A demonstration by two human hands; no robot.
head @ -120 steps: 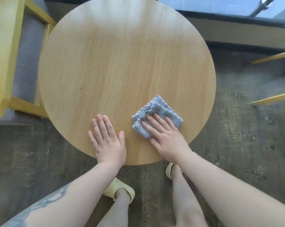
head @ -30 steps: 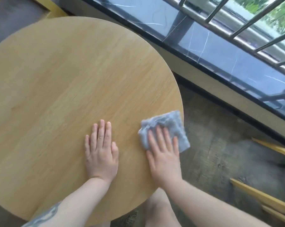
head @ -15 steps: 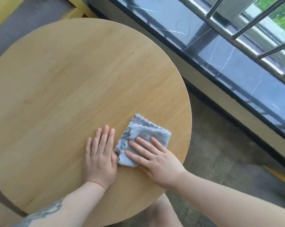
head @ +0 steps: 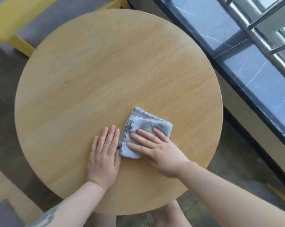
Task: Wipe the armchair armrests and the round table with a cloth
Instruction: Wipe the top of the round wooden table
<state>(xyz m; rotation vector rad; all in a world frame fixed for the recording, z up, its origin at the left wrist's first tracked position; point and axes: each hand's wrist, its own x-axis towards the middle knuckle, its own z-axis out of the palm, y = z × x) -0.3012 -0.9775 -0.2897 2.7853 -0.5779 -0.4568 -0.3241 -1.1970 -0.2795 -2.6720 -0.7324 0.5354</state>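
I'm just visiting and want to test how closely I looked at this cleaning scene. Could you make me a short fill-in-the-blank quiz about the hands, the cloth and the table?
1. The cloth is pressed flat under the ____ hand.
2. The left hand lies flat on the bare wood with its fingers ____.
3. The top of the table has a ____ shape.
4. The colour of the cloth is ____.

Missing words: right; straight; round; grey

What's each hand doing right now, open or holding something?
Left hand: open, flat on the round table, holding nothing.
Right hand: open, straight fingers pressing the cloth onto the table.
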